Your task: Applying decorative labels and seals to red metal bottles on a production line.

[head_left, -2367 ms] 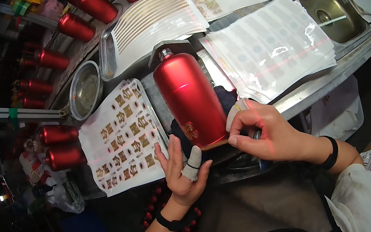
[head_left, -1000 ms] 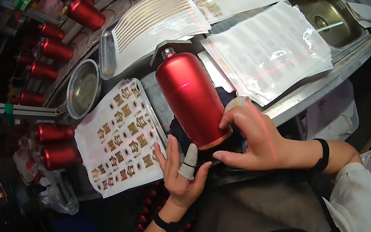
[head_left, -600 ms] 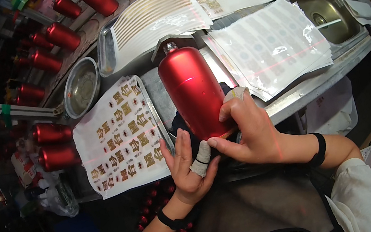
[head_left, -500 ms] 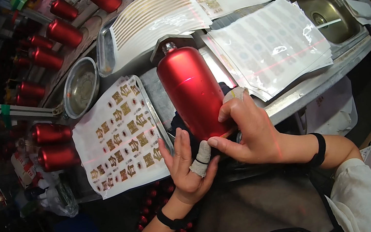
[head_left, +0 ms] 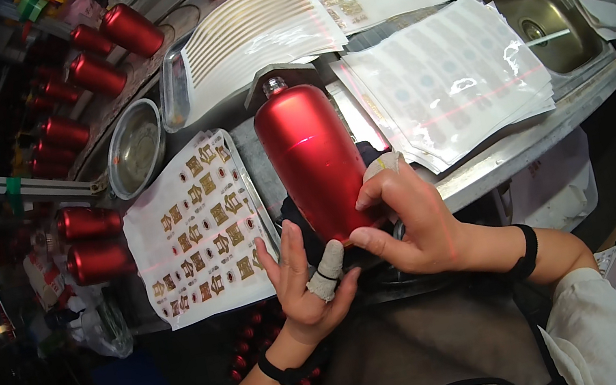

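Observation:
A glossy red bottle [head_left: 310,155] with a clear neck lies in the middle, its neck pointing away from me against a grey angled metal stop [head_left: 303,71]. Dark cloth shows beneath its sides. My right hand [head_left: 411,215] grips the base end, bent fingers along the right side and thumb at the bottom edge; one finger wears a pale cloth wrap. Left of the base is my left hand [head_left: 307,283], palm turned up and fingers spread, holding nothing. Its index finger, also wrapped in pale cloth, points at the base; whether it touches is hard to tell.
On the left lies a sheet of gold stickers [head_left: 196,237] beside a metal bowl [head_left: 135,149]. Striped sheets [head_left: 252,37] and a stack of glossy sheets [head_left: 446,86] lie behind and right. A sink [head_left: 541,19] is far right. Red bottles [head_left: 131,30] stand along a curved conveyor [head_left: 183,21].
The bottles on the conveyor have moved along it, away and to the right. The bottle before me and my right hand have shifted slightly left; my left hand stays spread.

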### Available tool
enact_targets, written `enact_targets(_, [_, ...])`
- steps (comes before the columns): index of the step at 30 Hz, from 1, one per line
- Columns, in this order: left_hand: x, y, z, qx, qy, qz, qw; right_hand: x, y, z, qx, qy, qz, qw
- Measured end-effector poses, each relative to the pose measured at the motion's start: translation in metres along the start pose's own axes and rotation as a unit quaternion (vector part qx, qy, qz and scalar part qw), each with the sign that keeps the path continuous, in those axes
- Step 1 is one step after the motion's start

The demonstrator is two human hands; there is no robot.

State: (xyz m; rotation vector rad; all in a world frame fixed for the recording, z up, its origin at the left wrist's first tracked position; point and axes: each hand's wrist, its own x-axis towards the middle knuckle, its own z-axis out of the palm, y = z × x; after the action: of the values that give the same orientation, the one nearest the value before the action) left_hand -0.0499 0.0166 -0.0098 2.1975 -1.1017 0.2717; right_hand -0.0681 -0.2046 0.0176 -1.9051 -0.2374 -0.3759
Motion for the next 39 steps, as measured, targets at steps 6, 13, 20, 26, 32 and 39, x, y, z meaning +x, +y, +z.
enact_targets(6, [-0.003, 0.0, 0.0, -0.006, -0.013, -0.017, 1.0, 0.0, -0.003, 0.01, -0.086, 0.02, 0.013, 0.996])
enact_targets(13, [0.002, -0.002, 0.003, 0.004, -0.003, 0.004, 1.0, 0.0, -0.003, 0.002, -0.059, 0.003, 0.001, 0.998])
enact_targets(20, [-0.003, 0.0, -0.003, 0.004, -0.008, -0.024, 1.0, 0.001, -0.002, -0.003, -0.01, -0.016, 0.01, 1.0])
enact_targets(26, [-0.007, -0.001, 0.0, 0.003, -0.012, -0.032, 0.999, 0.0, -0.003, 0.013, -0.153, 0.024, -0.038, 0.987])
enact_targets(32, [-0.004, 0.0, 0.0, 0.001, -0.014, -0.027, 1.0, 0.001, -0.001, 0.011, -0.143, 0.026, -0.035, 0.989])
enact_targets(39, [0.001, 0.0, -0.001, 0.004, -0.012, -0.017, 1.0, 0.001, -0.003, 0.008, -0.124, 0.019, -0.022, 0.992])
